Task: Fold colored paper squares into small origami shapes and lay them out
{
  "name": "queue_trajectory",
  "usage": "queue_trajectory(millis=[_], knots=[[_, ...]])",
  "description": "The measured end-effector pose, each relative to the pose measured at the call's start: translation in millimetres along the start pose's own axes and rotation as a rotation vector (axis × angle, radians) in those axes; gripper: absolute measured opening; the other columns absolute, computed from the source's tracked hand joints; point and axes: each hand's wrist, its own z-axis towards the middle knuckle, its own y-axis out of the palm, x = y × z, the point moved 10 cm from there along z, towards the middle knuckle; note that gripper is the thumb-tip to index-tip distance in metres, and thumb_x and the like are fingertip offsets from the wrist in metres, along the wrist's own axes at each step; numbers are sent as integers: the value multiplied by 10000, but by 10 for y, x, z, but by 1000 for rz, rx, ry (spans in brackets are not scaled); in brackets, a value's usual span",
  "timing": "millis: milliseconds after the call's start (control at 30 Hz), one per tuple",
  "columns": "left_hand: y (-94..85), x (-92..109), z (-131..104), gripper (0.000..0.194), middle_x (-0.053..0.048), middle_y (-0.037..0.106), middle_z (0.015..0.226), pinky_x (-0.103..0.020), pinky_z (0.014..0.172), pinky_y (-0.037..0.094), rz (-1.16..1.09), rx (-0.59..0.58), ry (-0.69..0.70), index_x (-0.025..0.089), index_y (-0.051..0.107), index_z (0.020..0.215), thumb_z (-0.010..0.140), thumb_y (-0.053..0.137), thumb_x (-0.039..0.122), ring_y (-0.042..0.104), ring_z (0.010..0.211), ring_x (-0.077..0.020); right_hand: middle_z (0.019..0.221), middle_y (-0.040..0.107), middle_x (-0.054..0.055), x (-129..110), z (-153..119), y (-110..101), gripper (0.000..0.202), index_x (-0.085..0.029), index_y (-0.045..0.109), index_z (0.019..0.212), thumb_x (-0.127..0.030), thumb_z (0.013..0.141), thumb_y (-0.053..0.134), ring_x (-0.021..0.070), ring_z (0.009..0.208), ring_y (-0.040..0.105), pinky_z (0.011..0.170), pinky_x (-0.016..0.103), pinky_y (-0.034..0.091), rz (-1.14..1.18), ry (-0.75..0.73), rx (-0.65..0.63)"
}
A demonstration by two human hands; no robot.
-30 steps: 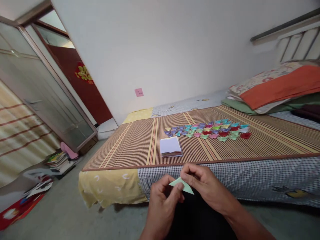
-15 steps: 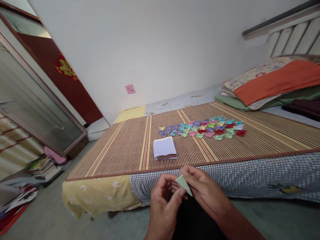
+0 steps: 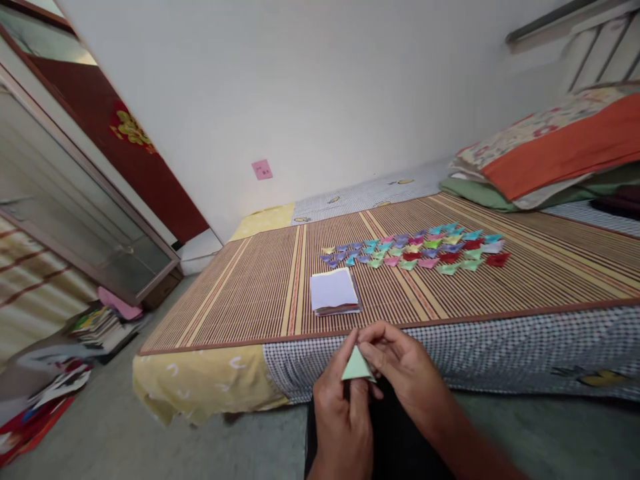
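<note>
A small piece of light green folded paper (image 3: 357, 366), triangular in outline, is held between both hands in front of the bed's near edge. My left hand (image 3: 343, 407) grips it from below and the left, thumb on its lower edge. My right hand (image 3: 407, 373) pinches it near its top and right side with thumb and fingers. Just beyond the hands lies a stack of square paper sheets (image 3: 333, 291), lavender on top. Farther right, several small folded paper pieces (image 3: 411, 256) in many colours stand in rows on the striped mat (image 3: 240, 293).
The bed's checked sheet (image 3: 525, 347) hangs over the near edge. Folded bedding with an orange band (image 3: 565, 150) is piled at the right. A pink note (image 3: 261, 169) is on the wall. Books (image 3: 97, 327) are stacked low at the left, near a glass-paned door (image 3: 75, 180).
The green paper has turned so its point faces up, and my left hand has shifted its hold below it. The camera view has shifted slightly.
</note>
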Motion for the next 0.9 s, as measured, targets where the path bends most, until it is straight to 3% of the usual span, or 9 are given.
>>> queue_trajectory(millis=[67,133,233,367,467,600,700,833,900], knots=[[-58,54,6,435,-80,815,970,-270,689,580,130,25,95,189,633,1395,992,480,130,715,659,-154,765,590,-19,-106,-44,-34,211,-222,612,948,-406,908,708,140,611,565,521,253,496,-119,-87,40],[-143,153,10,484,-116,780,1207,-301,824,597,261,77,215,198,623,1409,961,491,73,766,887,-193,853,620,-8,-266,-115,-13,160,-232,625,966,-273,860,738,147,693,587,639,279,517,-304,-218,54],[-180,314,-11,619,-102,726,1332,-313,961,573,372,107,383,236,563,1473,910,494,-13,716,1148,-214,842,614,-17,-391,-200,92,199,-234,645,947,-166,794,751,144,711,565,680,278,485,-510,-322,23],[-126,436,-44,668,-111,739,1266,-278,898,597,377,92,477,263,502,1522,925,473,-36,729,1090,-195,836,627,-2,-266,-166,101,118,-223,631,981,-264,886,687,159,754,609,709,286,520,-394,-177,-9],[-66,464,-63,666,-124,720,1268,-268,852,601,344,59,491,276,497,1522,937,454,-40,723,1072,-191,906,652,28,-169,-113,32,189,-210,625,984,-310,855,718,183,850,651,788,310,555,-198,-75,15],[-64,403,-93,653,-119,699,1299,-322,954,567,340,84,460,298,474,1529,951,496,-6,692,1144,-207,878,675,32,-89,-79,20,260,-199,632,959,-331,796,787,187,835,665,772,313,551,-88,18,-8],[-125,288,-85,629,-113,691,1334,-364,995,546,266,119,358,294,478,1518,944,555,47,681,1179,-231,820,685,16,-99,-78,24,285,-190,649,938,-345,773,822,169,793,667,752,288,539,-39,49,-18],[-39,120,4,514,-110,691,1336,-373,995,531,44,-67,68,251,597,1406,919,591,89,667,1199,-258,748,683,-6,-139,-76,-44,315,-182,656,889,-358,734,868,144,708,663,688,253,531,2,66,8],[43,111,28,373,-103,734,1202,-330,882,556,-94,-189,-74,220,675,1293,949,563,135,701,1067,-241,718,678,-13,-163,-78,-80,314,-183,655,879,-366,741,869,140,664,661,647,249,529,0,51,19]])
